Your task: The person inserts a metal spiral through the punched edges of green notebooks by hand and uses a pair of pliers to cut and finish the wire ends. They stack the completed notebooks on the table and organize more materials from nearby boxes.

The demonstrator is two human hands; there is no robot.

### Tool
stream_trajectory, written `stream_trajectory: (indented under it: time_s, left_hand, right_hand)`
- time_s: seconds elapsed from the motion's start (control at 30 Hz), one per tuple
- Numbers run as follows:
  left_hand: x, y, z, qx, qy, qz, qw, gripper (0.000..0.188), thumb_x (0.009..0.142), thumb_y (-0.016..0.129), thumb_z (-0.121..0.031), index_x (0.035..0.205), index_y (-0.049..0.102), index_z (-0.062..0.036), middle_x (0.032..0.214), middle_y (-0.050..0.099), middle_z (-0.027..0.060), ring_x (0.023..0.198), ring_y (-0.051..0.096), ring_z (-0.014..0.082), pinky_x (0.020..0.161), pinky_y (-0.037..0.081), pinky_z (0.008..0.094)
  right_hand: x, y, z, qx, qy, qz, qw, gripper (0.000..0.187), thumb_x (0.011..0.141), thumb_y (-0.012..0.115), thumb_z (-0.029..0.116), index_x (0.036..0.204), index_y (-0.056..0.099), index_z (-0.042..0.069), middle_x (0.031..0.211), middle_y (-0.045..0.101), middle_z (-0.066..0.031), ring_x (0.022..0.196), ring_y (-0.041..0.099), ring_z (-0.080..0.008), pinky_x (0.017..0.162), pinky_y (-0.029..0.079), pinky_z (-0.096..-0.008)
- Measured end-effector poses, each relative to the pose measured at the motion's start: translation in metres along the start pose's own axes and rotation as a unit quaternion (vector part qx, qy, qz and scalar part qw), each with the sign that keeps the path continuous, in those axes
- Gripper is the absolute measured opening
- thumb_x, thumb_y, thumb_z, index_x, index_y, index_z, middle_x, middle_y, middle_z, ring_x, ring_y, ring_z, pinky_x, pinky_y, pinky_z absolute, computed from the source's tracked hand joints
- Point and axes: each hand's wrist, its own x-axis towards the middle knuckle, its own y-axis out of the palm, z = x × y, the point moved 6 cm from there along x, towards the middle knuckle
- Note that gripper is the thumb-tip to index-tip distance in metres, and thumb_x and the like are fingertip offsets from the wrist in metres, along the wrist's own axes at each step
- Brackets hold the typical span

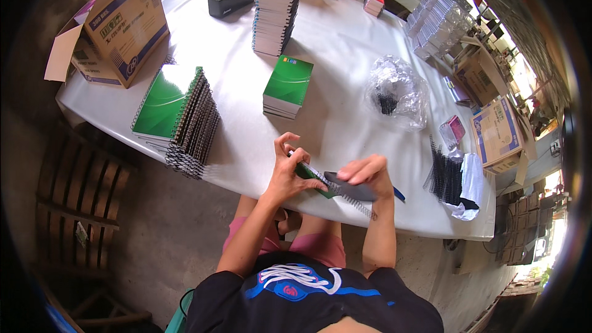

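A green notebook [311,178] with a wire spiral along its edge sits at the table's near edge, between my hands. My left hand [288,168] grips its left end, fingers curled over the cover. My right hand [369,171] presses on the right part, over a dark blurred tool or cover [353,188]. The spiral binding [354,200] sticks out toward me.
A stack of bound green notebooks [179,114] lies at left, a small unbound stack [288,85] ahead, a tall pile [276,9] farther back. Loose black spirals [449,176] and a plastic bag of clips [394,94] lie at right. An open carton [114,28] stands far left. The white table [345,43] carries all this.
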Motion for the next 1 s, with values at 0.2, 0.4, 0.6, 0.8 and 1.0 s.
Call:
stream_trajectory:
  time_s: [0.2, 0.4, 0.6, 0.8, 1.0]
  left_hand:
    - [0.004, -0.001, -0.007, 0.044, 0.08, 0.004, 0.996, 0.076, 0.038, 0.093, -0.038, 0.091, 0.047, -0.0069, 0.115, 0.032, 0.0155, 0.099, 0.039, 0.0287, 0.08, 0.043, 0.0416]
    - [0.005, 0.003, 0.016, -0.006, -0.007, 0.039, 0.999, 0.105, 0.036, 0.093, -0.041, 0.107, 0.025, -0.0051, 0.111, 0.03, 0.0163, 0.108, 0.035, 0.0286, 0.089, 0.039, 0.0364]
    - [0.003, 0.006, 0.026, -0.011, -0.005, 0.058, 0.998, 0.108, 0.036, 0.093, -0.045, 0.107, 0.021, -0.0044, 0.109, 0.028, 0.015, 0.107, 0.035, 0.0277, 0.087, 0.039, 0.0342]
    - [0.001, 0.007, 0.03, -0.067, -0.022, 0.043, 0.997, 0.106, 0.037, 0.093, -0.043, 0.106, 0.021, -0.0062, 0.107, 0.027, 0.0147, 0.108, 0.033, 0.0289, 0.09, 0.038, 0.0356]
    - [-0.001, 0.005, 0.027, 0.01, 0.032, 0.029, 0.999, 0.095, 0.045, 0.091, -0.04, 0.105, 0.026, -0.0062, 0.107, 0.027, 0.0125, 0.102, 0.035, 0.023, 0.085, 0.039, 0.0322]
  right_hand:
    - [-0.003, -0.004, -0.017, 0.012, 0.016, -0.055, 0.998, 0.033, 0.059, 0.062, -0.017, 0.086, 0.072, 0.0, 0.094, 0.069, -0.0177, 0.09, 0.068, -0.0248, 0.079, 0.053, -0.0317]
    - [0.009, 0.011, -0.009, 0.095, -0.016, -0.043, 0.994, 0.034, 0.062, 0.059, -0.017, 0.089, 0.072, 0.0, 0.096, 0.069, -0.0177, 0.09, 0.067, -0.0223, 0.08, 0.052, -0.0299]
    - [0.022, 0.013, -0.016, -0.072, 0.053, -0.036, 0.995, 0.037, 0.061, 0.062, -0.017, 0.092, 0.072, 0.001, 0.096, 0.07, -0.0129, 0.091, 0.066, -0.0186, 0.08, 0.052, -0.027]
    - [0.033, 0.019, -0.016, -0.088, 0.072, -0.032, 0.993, 0.038, 0.059, 0.061, -0.017, 0.09, 0.072, 0.002, 0.093, 0.071, -0.0118, 0.091, 0.067, -0.0191, 0.081, 0.051, -0.0279]
    - [0.023, -0.009, -0.012, -0.252, 0.137, -0.138, 0.948, 0.038, 0.063, 0.057, -0.014, 0.092, 0.072, 0.005, 0.095, 0.07, -0.0118, 0.089, 0.067, -0.0189, 0.078, 0.052, -0.0276]
